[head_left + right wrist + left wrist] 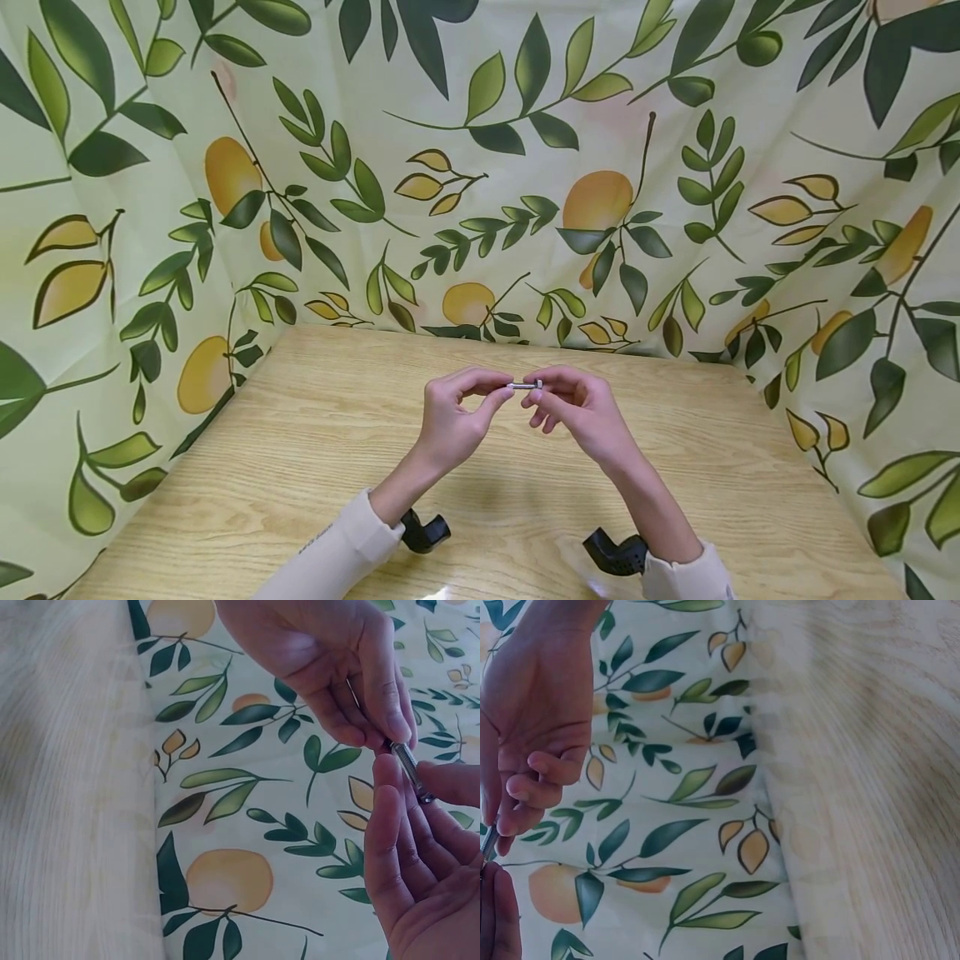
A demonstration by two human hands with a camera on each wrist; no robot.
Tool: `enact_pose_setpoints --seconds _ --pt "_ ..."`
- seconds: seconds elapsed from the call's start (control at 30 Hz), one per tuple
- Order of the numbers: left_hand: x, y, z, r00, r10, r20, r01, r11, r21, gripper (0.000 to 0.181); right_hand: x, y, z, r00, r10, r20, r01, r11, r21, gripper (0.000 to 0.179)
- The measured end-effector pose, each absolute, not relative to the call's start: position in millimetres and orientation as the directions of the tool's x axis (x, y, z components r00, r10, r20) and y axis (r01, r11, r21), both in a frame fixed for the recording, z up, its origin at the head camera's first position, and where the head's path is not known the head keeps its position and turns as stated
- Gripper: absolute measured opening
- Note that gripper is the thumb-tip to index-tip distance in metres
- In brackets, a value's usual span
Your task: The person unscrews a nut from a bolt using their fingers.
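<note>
A small silver metal bolt [525,385] is held level between both hands above the table, its wider head at the right end. My left hand [456,421] pinches the left end between thumb and forefinger. My right hand [588,412] has thumb and forefinger at the head end, its other fingers loosely bent below. In the right wrist view the bolt [409,766] slants between the left hand [337,667] above and the right hand [427,877] below. The left wrist view catches only a sliver of the bolt [489,844] at its edge; fingers cover both ends.
A light wood-grain table [300,467] lies under the hands. Cloth printed with leaves and fruit [480,250] stands along its back and sides. Black wrist mounts [424,532] sit beneath both forearms, close to the pale sleeves [345,546].
</note>
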State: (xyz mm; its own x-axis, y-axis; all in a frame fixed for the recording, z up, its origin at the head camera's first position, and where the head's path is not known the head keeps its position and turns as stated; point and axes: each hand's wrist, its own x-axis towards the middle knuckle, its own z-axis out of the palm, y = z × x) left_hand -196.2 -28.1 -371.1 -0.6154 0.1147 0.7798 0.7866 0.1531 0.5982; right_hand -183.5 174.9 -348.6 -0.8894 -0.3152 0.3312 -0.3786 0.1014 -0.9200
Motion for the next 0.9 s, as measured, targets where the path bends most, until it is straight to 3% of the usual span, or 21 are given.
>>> enact_pose_setpoints --seconds 0.27,0.53,0.7,0.9 --pt "-198.0 -30.8 -372.5 -0.625 0.111 0.773 0.779 0.154 0.608 0.010 -185.0 177.9 -350.3 -0.892 -0.306 0.334 -0.385 0.125 -0.914 0.023" --pt "-206.1 -38.3 -372.6 -0.663 0.119 0.739 0.746 0.185 0.639 0.012 -189.1 182.5 -351.6 -0.920 -0.286 0.266 -0.353 0.318 -0.880 0.019" --pt "-218.5 -42.7 -374.6 -0.748 0.169 0.642 0.663 0.238 0.710 0.012 -196.1 188.5 -356.1 -0.941 -0.276 0.195 -0.303 0.435 -0.848 0.016" --pt "-243.0 -46.7 -382.7 -0.878 0.229 0.421 0.476 0.316 0.821 0.008 -206.7 194.8 -365.2 -0.956 -0.252 0.149 -0.266 0.540 -0.799 0.012"
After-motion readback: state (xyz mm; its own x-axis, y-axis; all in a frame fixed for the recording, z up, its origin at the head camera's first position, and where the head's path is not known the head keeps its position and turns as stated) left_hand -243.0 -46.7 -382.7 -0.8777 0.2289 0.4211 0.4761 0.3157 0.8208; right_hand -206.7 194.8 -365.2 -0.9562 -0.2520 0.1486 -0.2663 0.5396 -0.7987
